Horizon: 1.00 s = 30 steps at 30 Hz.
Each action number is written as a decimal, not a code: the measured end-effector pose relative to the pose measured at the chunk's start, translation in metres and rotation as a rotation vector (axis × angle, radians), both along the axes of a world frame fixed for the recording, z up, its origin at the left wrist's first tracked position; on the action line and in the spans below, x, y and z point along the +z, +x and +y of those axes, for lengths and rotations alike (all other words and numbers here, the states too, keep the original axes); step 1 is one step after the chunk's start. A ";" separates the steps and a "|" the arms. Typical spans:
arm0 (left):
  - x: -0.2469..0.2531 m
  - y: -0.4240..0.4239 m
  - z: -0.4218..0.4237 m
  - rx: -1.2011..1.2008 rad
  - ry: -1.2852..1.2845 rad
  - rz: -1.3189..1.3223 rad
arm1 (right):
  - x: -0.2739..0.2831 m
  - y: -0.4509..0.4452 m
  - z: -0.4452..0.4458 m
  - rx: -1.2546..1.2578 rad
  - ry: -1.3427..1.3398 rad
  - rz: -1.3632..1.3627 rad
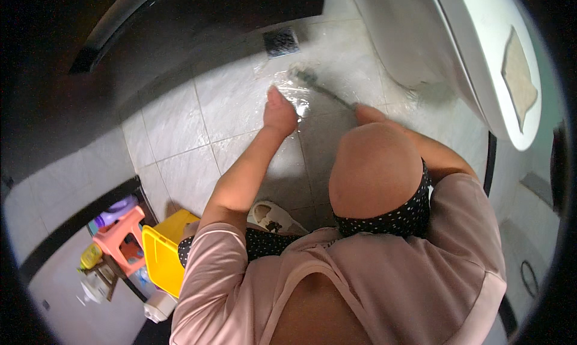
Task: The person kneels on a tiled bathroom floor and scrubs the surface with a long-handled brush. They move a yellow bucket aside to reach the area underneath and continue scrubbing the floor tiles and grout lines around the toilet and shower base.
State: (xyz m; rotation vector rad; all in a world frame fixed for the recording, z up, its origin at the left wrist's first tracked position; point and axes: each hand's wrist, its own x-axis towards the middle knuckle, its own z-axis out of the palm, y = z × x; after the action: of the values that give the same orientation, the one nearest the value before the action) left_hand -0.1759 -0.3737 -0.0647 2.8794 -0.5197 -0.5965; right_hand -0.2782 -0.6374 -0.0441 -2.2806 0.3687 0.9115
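My right hand (370, 115), partly hidden behind my raised knee, grips the thin handle of a long-handled brush (306, 76). Its blurred head rests on the wet grey floor tiles (173, 120), just below a square floor drain (281, 42). Over the tiles to the left of the brush is my left hand (280, 113); its fingers are partly hidden, and whether it holds anything does not show. Water glistens on the floor between the hand and the brush head.
A white toilet (419, 38) stands at the upper right. A dark cabinet or panel (216, 11) spans the upper left. At the lower left are a yellow plastic bin (164, 255), a pink stool (119, 239), a purple bottle (116, 211), a yellow bottle (91, 256) and a white container (159, 306).
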 end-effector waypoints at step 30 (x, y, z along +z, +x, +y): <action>0.023 0.020 0.053 -0.046 0.108 0.113 | -0.017 0.104 -0.073 -0.167 -0.353 -0.340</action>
State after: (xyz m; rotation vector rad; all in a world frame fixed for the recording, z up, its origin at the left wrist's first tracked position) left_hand -0.1560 -0.3209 -0.0414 2.9191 -0.5537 -0.8126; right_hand -0.1743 -0.7105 -0.0616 -2.6186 0.5946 0.3847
